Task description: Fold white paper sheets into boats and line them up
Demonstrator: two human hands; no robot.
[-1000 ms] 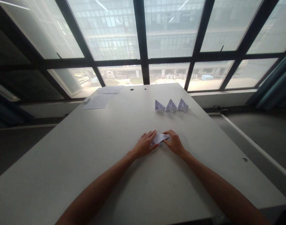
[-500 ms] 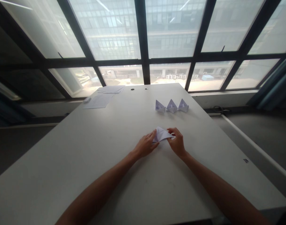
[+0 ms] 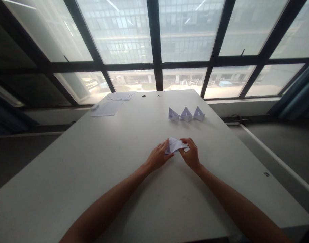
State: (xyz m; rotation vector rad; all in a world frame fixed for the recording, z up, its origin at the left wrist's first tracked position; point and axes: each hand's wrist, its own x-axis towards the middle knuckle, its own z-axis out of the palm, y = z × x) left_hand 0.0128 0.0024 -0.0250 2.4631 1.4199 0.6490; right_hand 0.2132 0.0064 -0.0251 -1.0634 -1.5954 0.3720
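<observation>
Between my two hands is a piece of folded white paper (image 3: 175,144), peaked at the top and drawn to a point on the right. My left hand (image 3: 158,155) grips its left side, fingers over the face and thumb along the lower edge. At the right corner, my right hand (image 3: 191,153) pinches the paper, with the fingers above and the thumb tucked under the fold. Beyond my hands stand three folded paper boats in a row: a left one (image 3: 173,115), a middle one (image 3: 186,115) and a right one (image 3: 199,114).
Sheets of white paper (image 3: 106,108) lie at the far left of the white table (image 3: 114,145). A small dark mark (image 3: 266,174) sits near the right edge. Past the table's far end rises a large window with dark frames (image 3: 158,79).
My left thumb has slid slightly right along the paper's lower edge. Both hands keep their hold, and the boats stay in place; the view has shifted a little.
</observation>
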